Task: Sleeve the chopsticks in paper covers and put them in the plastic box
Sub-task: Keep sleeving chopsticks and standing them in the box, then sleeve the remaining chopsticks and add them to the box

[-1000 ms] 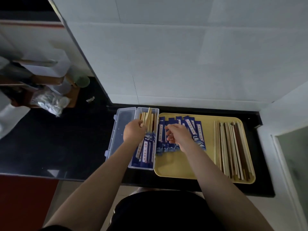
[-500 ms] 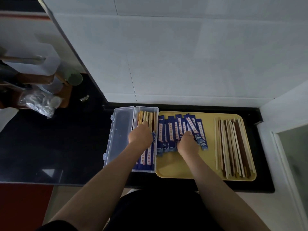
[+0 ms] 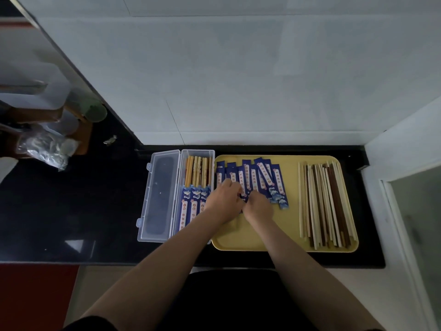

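Both hands meet over the near ends of the blue paper covers [image 3: 253, 180] on the yellow tray [image 3: 290, 237]. The left hand [image 3: 223, 201] and right hand [image 3: 259, 206] curl onto the covers; what either grip holds I cannot tell. Left, the plastic box [image 3: 196, 155] holds sleeved chopsticks [image 3: 191, 206]. Bare chopsticks [image 3: 322, 204] lie at the tray's right on the black counter [image 3: 71, 206].

I see bare chopsticks [image 3: 322, 204] lying lengthwise at the tray's three o'clock side, blue paper covers [image 3: 253, 180] fanned at its ten o'clock — and the clear plastic box [image 3: 198, 154] holds sleeved chopsticks [image 3: 193, 204], lid open.
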The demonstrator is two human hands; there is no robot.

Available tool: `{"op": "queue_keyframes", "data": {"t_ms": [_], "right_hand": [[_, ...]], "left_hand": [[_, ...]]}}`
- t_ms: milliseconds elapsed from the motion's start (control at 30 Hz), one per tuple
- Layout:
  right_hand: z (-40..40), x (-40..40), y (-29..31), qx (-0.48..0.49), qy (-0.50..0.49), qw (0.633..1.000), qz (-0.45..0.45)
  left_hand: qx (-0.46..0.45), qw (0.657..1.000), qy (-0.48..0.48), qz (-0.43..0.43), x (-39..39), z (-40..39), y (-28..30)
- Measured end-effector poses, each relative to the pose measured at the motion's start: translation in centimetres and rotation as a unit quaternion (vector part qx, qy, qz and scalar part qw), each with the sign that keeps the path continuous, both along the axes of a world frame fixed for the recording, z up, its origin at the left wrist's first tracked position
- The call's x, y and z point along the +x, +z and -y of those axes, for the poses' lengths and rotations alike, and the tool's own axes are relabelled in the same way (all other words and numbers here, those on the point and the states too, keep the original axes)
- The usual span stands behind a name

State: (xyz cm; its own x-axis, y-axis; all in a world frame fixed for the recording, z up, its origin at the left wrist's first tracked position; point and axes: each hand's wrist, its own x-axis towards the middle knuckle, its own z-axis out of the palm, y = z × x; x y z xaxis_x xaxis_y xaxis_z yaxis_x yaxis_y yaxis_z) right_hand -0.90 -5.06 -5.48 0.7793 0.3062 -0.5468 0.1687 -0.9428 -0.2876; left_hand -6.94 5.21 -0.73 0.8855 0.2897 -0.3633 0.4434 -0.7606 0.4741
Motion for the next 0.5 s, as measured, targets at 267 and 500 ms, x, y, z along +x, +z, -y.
{"op": "queue_keyframes", "data": {"t_ms": [267, 500], "right_hand": [[3.5, 2.2, 2.3, 0.262, -0.157, 0.951, 0.057], [8.4, 6.1, 7.1, 0.356, -0.210, 0.909, -0.050]], "left_hand": [[0.098, 0.993, 0.004, 0.062, 1.5, 2.7, 0.1], [0.162, 0.976, -0.060, 0.130, 5.9, 6.6, 0.9]]}}
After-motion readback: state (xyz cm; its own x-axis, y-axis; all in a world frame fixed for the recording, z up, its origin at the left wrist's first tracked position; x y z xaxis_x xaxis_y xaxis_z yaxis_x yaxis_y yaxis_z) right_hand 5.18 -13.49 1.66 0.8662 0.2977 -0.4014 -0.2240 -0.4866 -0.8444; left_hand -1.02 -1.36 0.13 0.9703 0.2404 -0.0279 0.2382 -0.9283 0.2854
